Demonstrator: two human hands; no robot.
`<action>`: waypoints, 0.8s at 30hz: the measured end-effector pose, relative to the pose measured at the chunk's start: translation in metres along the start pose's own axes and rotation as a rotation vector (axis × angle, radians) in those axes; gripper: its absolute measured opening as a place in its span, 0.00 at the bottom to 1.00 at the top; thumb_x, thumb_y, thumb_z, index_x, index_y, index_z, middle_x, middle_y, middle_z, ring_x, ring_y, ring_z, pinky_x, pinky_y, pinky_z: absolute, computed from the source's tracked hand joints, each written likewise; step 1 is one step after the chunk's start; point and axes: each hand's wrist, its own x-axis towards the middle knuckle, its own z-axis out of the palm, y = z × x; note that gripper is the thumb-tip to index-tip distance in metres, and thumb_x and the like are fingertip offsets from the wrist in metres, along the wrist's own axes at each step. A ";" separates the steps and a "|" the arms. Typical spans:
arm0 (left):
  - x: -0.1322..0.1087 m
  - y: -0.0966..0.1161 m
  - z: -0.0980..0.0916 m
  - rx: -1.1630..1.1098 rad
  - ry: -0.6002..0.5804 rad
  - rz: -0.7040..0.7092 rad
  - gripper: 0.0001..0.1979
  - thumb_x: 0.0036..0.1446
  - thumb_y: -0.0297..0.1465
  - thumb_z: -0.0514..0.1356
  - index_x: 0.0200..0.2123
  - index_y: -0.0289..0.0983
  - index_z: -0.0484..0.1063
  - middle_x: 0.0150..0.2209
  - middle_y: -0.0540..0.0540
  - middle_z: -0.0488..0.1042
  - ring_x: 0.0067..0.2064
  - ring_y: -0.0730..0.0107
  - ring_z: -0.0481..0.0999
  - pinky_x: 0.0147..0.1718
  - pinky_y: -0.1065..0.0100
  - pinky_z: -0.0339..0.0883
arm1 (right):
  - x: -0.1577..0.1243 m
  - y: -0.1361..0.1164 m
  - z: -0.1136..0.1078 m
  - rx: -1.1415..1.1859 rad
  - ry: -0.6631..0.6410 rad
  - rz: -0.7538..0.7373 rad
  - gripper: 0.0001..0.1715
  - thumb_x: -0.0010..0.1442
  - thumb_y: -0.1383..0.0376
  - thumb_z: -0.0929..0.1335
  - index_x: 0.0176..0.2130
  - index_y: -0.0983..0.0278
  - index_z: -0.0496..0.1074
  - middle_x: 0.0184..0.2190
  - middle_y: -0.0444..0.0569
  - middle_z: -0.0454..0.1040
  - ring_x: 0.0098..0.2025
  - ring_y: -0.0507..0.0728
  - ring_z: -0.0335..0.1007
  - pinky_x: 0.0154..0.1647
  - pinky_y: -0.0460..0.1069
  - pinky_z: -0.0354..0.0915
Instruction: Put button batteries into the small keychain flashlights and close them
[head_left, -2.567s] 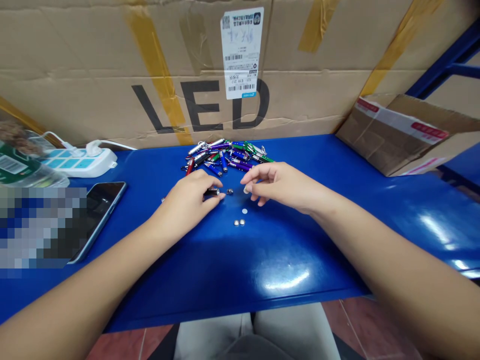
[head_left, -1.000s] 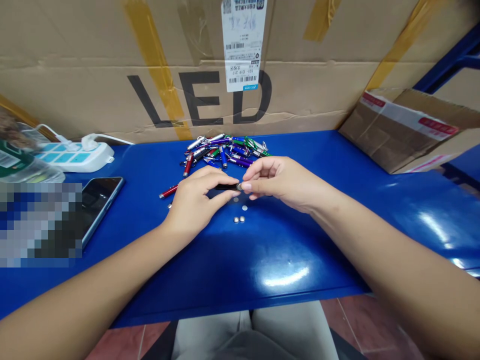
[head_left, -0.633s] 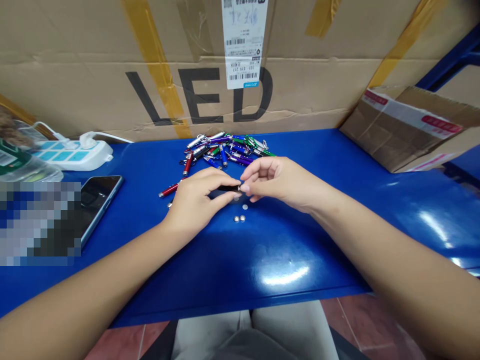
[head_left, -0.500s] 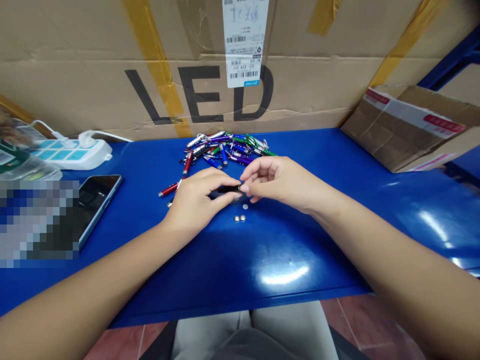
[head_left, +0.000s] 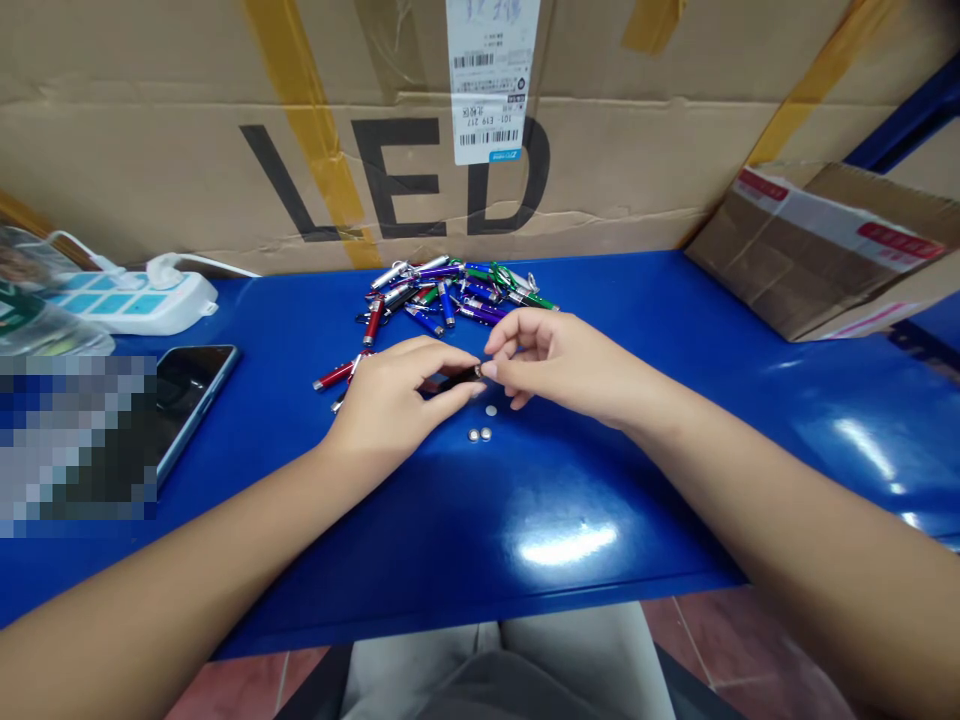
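Note:
My left hand (head_left: 401, 385) is closed around a small black penlight tube (head_left: 459, 379), its end pointing right between thumb and forefinger. At that end, the thumb and forefinger of my right hand (head_left: 544, 360) are pinched together; what they hold, if anything, is too small to make out. Just below the fingertips, two button cells (head_left: 480, 435) lie side by side on the blue table (head_left: 420, 560). Slightly above them is a flat pale disc (head_left: 491, 411). Behind my hands sits a heap of coloured mini penlights (head_left: 450, 292), with a red penlight (head_left: 334, 377) beside my left hand.
A phone (head_left: 199, 390) lies on the left, near a white power strip (head_left: 161, 305) and a plastic bottle (head_left: 45, 325). A large cardboard box marked LED (head_left: 600, 150) stands along the back. At the right is a smaller open carton (head_left: 810, 260).
The black tube tilts a little more upward at its right end. Both hands stay close together, and the button cells and disc have not moved on the table.

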 end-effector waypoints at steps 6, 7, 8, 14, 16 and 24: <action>0.001 -0.007 -0.002 -0.211 0.031 -0.254 0.09 0.52 0.35 0.68 0.36 0.38 0.78 0.36 0.47 0.81 0.37 0.66 0.80 0.37 0.68 0.77 | -0.003 -0.004 -0.013 -0.641 -0.151 -0.238 0.04 0.53 0.69 0.71 0.33 0.65 0.77 0.30 0.45 0.76 0.31 0.51 0.70 0.33 0.46 0.63; 0.001 -0.009 -0.003 -0.246 0.038 -0.280 0.10 0.51 0.36 0.68 0.36 0.38 0.78 0.36 0.47 0.81 0.38 0.64 0.81 0.38 0.67 0.77 | -0.003 -0.004 -0.013 -0.702 -0.199 -0.243 0.06 0.53 0.69 0.71 0.35 0.65 0.79 0.31 0.46 0.76 0.31 0.51 0.70 0.34 0.46 0.63; 0.001 -0.010 -0.003 -0.271 0.044 -0.302 0.11 0.51 0.36 0.68 0.36 0.38 0.77 0.36 0.47 0.81 0.39 0.63 0.81 0.39 0.65 0.78 | -0.003 -0.003 -0.013 -0.745 -0.231 -0.242 0.08 0.54 0.69 0.71 0.36 0.65 0.79 0.33 0.47 0.77 0.32 0.51 0.70 0.35 0.46 0.62; 0.002 -0.015 -0.005 -0.290 0.022 -0.321 0.12 0.51 0.37 0.68 0.37 0.38 0.77 0.37 0.46 0.81 0.39 0.63 0.81 0.42 0.63 0.78 | 0.001 0.004 -0.007 -0.793 -0.227 -0.175 0.08 0.56 0.70 0.71 0.38 0.64 0.80 0.35 0.48 0.78 0.33 0.51 0.71 0.35 0.45 0.61; 0.002 -0.015 -0.005 -0.282 0.012 -0.312 0.11 0.52 0.37 0.68 0.37 0.38 0.77 0.37 0.46 0.81 0.39 0.63 0.81 0.42 0.63 0.78 | 0.001 0.004 -0.007 -0.781 -0.229 -0.164 0.09 0.56 0.73 0.69 0.36 0.64 0.80 0.35 0.47 0.79 0.34 0.52 0.72 0.34 0.45 0.61; 0.003 -0.012 -0.006 -0.242 0.001 -0.289 0.10 0.52 0.36 0.68 0.37 0.38 0.78 0.37 0.47 0.81 0.38 0.64 0.81 0.41 0.65 0.77 | 0.000 0.000 -0.003 -0.886 -0.267 -0.178 0.11 0.56 0.76 0.67 0.34 0.64 0.79 0.36 0.48 0.78 0.38 0.53 0.72 0.40 0.46 0.63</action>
